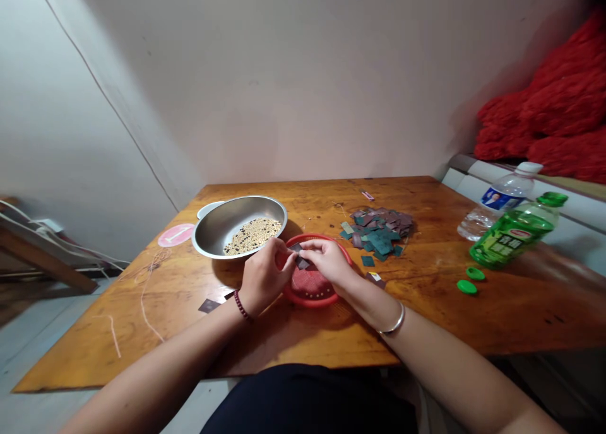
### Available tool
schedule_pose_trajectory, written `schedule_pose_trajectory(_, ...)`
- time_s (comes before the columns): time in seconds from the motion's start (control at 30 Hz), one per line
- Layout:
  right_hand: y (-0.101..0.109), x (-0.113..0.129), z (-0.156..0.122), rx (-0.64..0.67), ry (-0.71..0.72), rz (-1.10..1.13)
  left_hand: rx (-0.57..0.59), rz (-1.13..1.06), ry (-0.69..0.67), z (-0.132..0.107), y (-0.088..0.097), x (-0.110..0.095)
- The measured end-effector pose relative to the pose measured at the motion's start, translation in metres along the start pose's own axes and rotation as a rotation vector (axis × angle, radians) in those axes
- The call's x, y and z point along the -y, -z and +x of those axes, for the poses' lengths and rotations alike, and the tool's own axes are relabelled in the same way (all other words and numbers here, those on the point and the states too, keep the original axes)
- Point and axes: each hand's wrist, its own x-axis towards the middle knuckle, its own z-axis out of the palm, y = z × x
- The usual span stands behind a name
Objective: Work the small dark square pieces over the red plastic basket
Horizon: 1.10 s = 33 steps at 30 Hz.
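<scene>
My left hand (266,275) and my right hand (327,263) meet above a red plastic basket (312,300) with a perforated rim. Pinched between their fingertips is a small dark square piece (302,262), its material unclear. My fingers cover part of it. Close behind my left hand stands a steel bowl (211,235) holding beige and black beads or grains (253,235), too small to tell apart. To the right of the basket lies a loose pile of dark brown and green square pieces (379,229).
More dark squares (208,306) lie left of the basket. A pink round tag (175,235) and loose pale thread (143,301) are on the wooden table (426,314). At right stand a clear bottle (497,200), a green bottle (516,235) and two green caps (467,287).
</scene>
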Motion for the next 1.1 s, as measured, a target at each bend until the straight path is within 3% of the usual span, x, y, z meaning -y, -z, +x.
schedule_pose_trajectory(0.9,0.0004,-0.0022,0.0004,0.017,0.017,-0.018,-0.008,0.012,0.011,0.0016,0.0012,0.0002)
schedule_pose_trajectory(1.1,0.0002,-0.0015,-0.0001,0.011,-0.006,-0.021,0.026,-0.02,-0.046,-0.0008,-0.0009,0.0004)
